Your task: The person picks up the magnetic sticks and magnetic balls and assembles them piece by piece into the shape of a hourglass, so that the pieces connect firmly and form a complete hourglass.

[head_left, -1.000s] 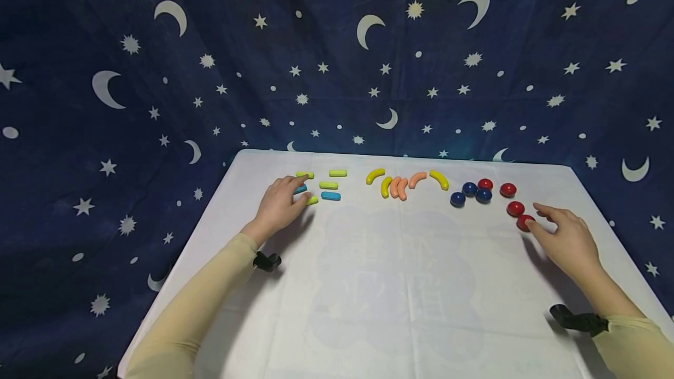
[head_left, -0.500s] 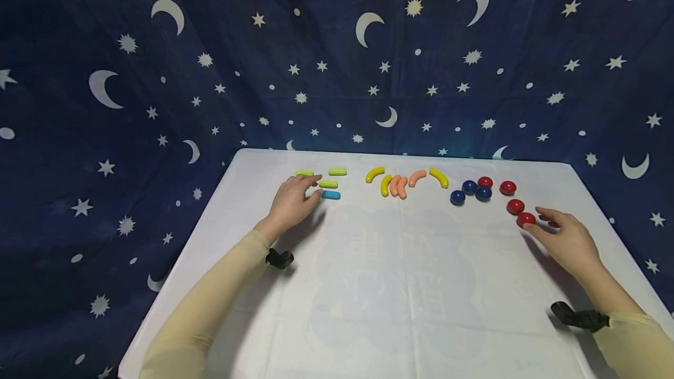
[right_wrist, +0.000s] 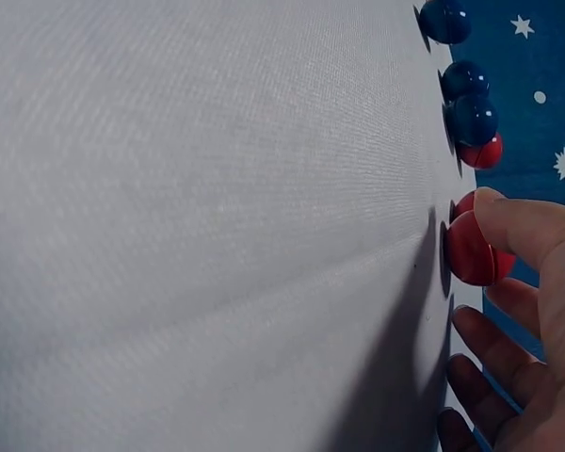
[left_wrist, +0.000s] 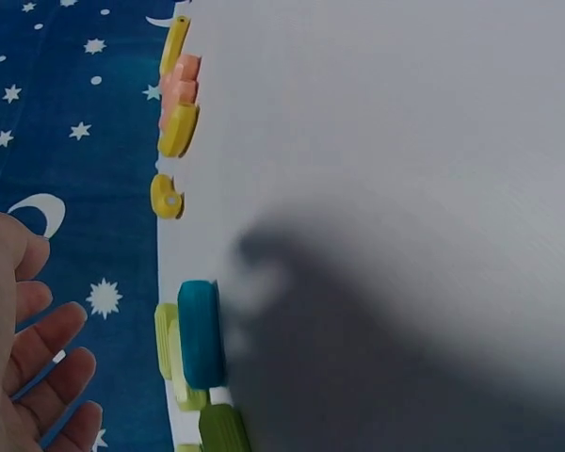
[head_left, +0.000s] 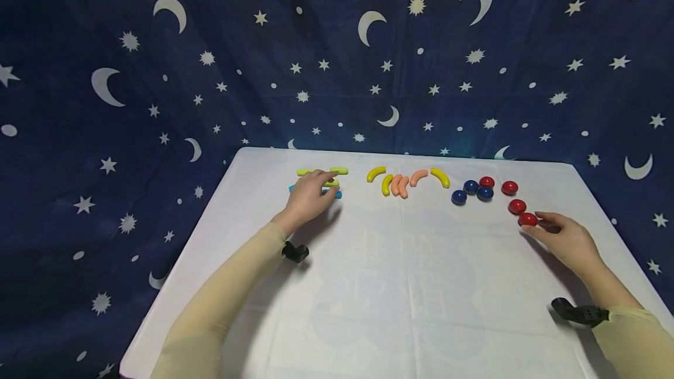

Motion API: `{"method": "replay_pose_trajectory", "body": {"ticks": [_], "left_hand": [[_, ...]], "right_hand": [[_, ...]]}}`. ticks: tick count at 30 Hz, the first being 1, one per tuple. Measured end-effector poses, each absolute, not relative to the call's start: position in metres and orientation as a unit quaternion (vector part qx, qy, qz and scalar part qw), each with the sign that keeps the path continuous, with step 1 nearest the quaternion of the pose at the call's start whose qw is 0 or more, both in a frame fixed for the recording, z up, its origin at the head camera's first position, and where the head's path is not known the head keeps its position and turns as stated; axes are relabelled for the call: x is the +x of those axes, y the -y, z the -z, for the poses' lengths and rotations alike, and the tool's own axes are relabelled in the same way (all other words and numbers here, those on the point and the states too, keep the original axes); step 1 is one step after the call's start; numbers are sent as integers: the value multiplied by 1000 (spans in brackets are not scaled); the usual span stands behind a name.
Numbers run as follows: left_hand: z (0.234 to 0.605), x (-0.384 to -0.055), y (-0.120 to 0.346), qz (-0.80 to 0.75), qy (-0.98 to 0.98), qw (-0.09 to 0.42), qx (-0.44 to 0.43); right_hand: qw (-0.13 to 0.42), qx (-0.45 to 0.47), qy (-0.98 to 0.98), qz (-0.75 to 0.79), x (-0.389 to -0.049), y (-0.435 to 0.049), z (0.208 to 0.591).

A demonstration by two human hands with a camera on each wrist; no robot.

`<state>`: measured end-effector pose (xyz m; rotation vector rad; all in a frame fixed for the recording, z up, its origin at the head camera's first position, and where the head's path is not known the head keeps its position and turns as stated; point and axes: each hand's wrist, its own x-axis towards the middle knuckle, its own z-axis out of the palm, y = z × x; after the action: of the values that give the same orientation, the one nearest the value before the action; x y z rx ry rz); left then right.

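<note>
In the head view, my left hand [head_left: 308,199] is over the ridged green and blue bars at the table's back left, covering part of the group. The left wrist view shows its fingers loosely bent with nothing between them, beside a blue bar [left_wrist: 201,334] and a green bar [left_wrist: 224,431]. At the right, my right hand [head_left: 571,243] reaches to the nearest red ball [head_left: 528,219], thumb and forefinger apart on its near right side. Its thumb overlaps that ball [right_wrist: 469,252] in the right wrist view, while the other fingers are spread and hold nothing.
Along the table's back lie small yellow bananas [head_left: 376,174] and pink curved pieces [head_left: 403,187]. Several dark blue balls [head_left: 459,197] and further red balls [head_left: 509,188] sit right of them. A starry navy cloth [head_left: 316,45] hangs behind the white table [head_left: 368,285].
My left hand has moved right across the bars, uncovering part of a blue bar on the left. My right hand stays by the nearest red ball, almost still.
</note>
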<state>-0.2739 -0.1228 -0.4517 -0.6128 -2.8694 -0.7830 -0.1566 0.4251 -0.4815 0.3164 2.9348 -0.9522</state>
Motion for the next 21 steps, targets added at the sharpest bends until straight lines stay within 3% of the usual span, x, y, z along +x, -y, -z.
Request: {"method": "replay_pose_trajectory", "body": {"ticks": [21], "left_hand": [[457,-296,80,230,955,25,-184]], "right_hand": [[27,108,-942,316,-160,-430,486]]}}
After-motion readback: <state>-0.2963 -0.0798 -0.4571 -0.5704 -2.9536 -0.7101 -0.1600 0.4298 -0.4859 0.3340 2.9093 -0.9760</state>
